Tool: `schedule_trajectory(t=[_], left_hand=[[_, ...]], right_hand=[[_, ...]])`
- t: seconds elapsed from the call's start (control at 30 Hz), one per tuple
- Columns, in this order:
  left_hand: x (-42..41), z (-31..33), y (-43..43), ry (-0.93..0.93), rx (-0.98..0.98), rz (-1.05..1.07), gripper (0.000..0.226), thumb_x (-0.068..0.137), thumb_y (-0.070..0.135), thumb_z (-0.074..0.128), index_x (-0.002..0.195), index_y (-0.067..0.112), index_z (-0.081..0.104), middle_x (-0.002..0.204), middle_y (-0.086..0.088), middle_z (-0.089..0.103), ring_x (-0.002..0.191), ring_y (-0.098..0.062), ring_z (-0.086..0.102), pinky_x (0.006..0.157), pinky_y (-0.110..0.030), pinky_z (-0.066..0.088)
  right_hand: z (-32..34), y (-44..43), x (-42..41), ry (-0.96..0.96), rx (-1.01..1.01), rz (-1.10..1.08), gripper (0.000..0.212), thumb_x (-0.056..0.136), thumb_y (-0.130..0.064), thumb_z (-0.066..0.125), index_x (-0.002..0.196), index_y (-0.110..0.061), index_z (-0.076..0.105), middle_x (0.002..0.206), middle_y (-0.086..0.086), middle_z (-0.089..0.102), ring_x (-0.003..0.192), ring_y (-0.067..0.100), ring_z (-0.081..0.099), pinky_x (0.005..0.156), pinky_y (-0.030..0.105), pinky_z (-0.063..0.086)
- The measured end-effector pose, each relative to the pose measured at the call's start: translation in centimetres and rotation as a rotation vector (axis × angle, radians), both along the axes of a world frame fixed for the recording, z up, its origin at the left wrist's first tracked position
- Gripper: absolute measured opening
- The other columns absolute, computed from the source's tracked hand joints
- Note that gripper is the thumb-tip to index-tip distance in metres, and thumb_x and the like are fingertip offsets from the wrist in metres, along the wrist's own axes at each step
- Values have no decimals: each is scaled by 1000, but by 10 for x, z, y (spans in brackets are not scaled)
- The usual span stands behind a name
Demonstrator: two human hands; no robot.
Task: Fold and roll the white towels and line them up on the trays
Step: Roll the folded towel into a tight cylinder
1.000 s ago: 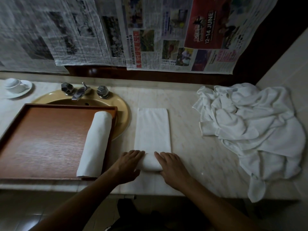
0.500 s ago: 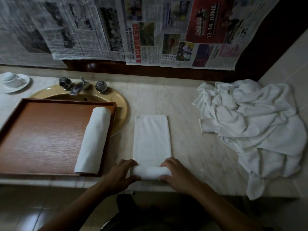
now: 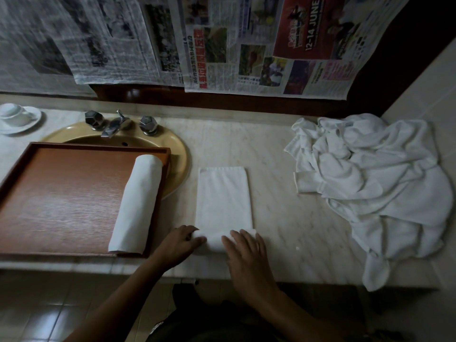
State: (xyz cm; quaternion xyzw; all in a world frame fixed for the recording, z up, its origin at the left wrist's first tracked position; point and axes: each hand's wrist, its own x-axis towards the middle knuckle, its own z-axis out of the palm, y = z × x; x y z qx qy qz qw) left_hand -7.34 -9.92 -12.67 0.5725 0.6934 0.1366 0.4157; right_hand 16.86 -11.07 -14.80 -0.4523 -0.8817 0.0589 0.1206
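A folded white towel (image 3: 223,193) lies as a long strip on the marble counter, its near end rolled up into a short roll. My left hand (image 3: 179,244) grips the roll's left end with curled fingers. My right hand (image 3: 245,253) lies flat on top of the roll with straight fingers. A finished rolled towel (image 3: 137,203) lies along the right side of the wooden tray (image 3: 56,201). A heap of loose white towels (image 3: 370,188) sits at the right of the counter.
The tray partly covers a yellow sink (image 3: 177,154) with a chrome tap (image 3: 114,124). A white cup and saucer (image 3: 17,117) stands at the far left. Newspaper sheets (image 3: 222,43) hang on the wall behind. The counter's front edge (image 3: 296,280) runs just under my wrists.
The roll at the towel's near end has grown thicker and the flat strip shorter. My right hand has shifted from the roll's end onto its top.
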Motion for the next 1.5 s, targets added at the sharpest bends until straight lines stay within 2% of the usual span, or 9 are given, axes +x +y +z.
schedule_trajectory(t=[0.13, 0.2, 0.33, 0.5, 0.67, 0.9, 1.1, 1.37, 1.5], left_hand=[[22, 0, -19, 465, 316, -29, 65, 94, 59, 40, 145, 19, 48, 146, -7, 51, 131, -28, 50, 105, -45, 45], [39, -3, -30, 566, 467, -148, 67, 91, 50, 43, 148, 16, 48, 152, -13, 49, 138, -34, 49, 108, -53, 45], [51, -31, -30, 628, 450, -357, 84, 83, 45, 61, 157, 13, 34, 162, -16, 36, 149, -35, 37, 115, -54, 36], [35, -29, 9, 540, 372, -358, 87, 89, 43, 67, 161, 14, 26, 166, -10, 29, 153, -31, 27, 122, -49, 32], [11, -18, 29, 415, 292, -424, 82, 90, 50, 65, 157, 19, 31, 157, -2, 42, 141, -22, 42, 114, -42, 40], [-3, -13, -15, 342, 269, -433, 79, 86, 63, 61, 150, 27, 32, 151, 5, 48, 134, -14, 46, 115, -36, 34], [-4, -8, -36, 165, 148, -267, 68, 78, 68, 70, 133, 38, 45, 126, 11, 54, 110, -9, 51, 98, -30, 43], [-2, 0, -23, -148, 37, -19, 53, 86, 46, 78, 132, 29, 58, 120, 9, 61, 97, -2, 60, 72, -9, 48], [-9, -1, -18, -26, 16, -163, 80, 79, 83, 59, 147, 43, 45, 128, 8, 54, 110, -11, 57, 91, -22, 48]], right_hand=[[-9, 7, 6, -117, -47, 47, 64, 94, -20, 37, 158, -16, 34, 162, 12, 37, 151, 36, 31, 119, 60, 18], [-8, 13, 5, -141, -64, 55, 66, 94, -23, 33, 160, -14, 29, 163, 13, 34, 153, 36, 27, 119, 58, 16], [-3, 31, 1, -154, -146, 90, 83, 88, -22, 58, 162, -16, 20, 168, 10, 23, 156, 34, 16, 125, 57, 15], [9, 67, -5, -218, -203, 103, 98, 86, -14, 68, 163, -19, 8, 168, 6, 21, 155, 28, 19, 126, 51, 9], [14, 88, -8, -223, -279, 126, 88, 92, -33, 71, 161, -22, 17, 154, 3, 41, 136, 24, 43, 119, 42, 30], [32, 52, 8, -180, -453, 96, 78, 89, -45, 72, 152, -26, 31, 145, 6, 49, 128, 26, 48, 108, 37, 38], [28, 36, 21, -78, -567, 8, 65, 81, -59, 75, 131, -34, 41, 130, 1, 55, 113, 18, 54, 91, 32, 47], [17, 44, 20, 47, -428, 17, 47, 94, -53, 58, 129, -22, 58, 129, -3, 56, 119, 17, 48, 105, 35, 39], [16, 45, 20, -11, -440, 2, 46, 97, -56, 48, 133, -28, 54, 132, -7, 54, 120, 16, 46, 108, 37, 37]])
